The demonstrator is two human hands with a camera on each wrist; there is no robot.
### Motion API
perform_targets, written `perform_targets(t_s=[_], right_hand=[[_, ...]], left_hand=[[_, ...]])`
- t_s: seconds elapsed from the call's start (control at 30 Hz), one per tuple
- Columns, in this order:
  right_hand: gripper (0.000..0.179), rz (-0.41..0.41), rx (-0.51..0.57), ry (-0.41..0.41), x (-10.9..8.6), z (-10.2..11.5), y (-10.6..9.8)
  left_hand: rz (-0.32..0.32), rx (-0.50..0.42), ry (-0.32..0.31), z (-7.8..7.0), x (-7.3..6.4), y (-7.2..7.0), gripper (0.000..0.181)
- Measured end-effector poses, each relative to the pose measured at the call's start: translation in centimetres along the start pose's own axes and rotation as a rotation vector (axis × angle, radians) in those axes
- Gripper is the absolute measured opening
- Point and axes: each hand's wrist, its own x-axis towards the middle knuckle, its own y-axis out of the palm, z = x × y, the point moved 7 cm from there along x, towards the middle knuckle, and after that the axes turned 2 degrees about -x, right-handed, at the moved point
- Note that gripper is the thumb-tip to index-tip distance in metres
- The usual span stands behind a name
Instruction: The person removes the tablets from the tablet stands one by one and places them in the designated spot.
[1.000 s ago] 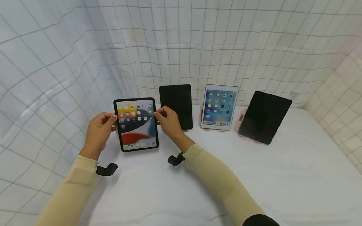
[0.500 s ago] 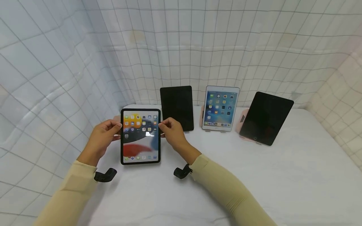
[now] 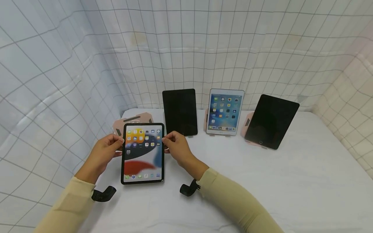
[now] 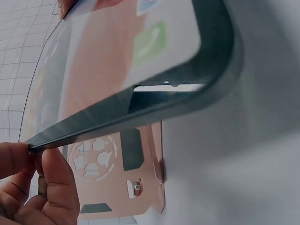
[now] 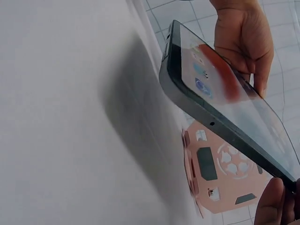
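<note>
- White table w/ gridded curtain hung round back & sides; everything sits on or above the table.
- Back row, left to right: dark tablet upright, lit white tablet on a pink stand, dark tilted tablet also on a pink stand. All well apart from the hands.
- Lit tablet w/ black bezel, app icons showing: front-left of table, between both hands, held off the surface. Wrist views show it tilted w/ its shadow on the cloth below.
- Pink stand, empty, lies just behind the held tablet, partly hidden by it; seen under the tablet's edge from both wrists. Not touching tablet as far as I can tell.
- Left hand: fingers curled, thumb & fingertips pinch the tablet's left edge near the top; left wrist view shows the edge caught between thumb and finger.
- Right hand: same on the right edge, thumb in front, fingers behind, upper part of that side. Only a fingertip shows in the right wrist view, low right corner.
- Black wrist straps at the sleeve cuffs, one per arm.
</note>
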Motion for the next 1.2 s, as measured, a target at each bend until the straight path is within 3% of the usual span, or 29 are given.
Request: perform_targets(t_s=[0.6, 1.2], right_hand=[[0.006, 0.018, 0.078, 0.103, -2.4, -2.4, 0.7], [0.008, 0.083, -0.019, 0.155, -3.8, -4.0, 1.2]], left_hand=[[0.167, -0.027, -0.081, 2.1, -0.3, 0.8, 0.018], [0.244, 0.036, -0.176, 4.9, -1.5, 1.5, 0.017]])
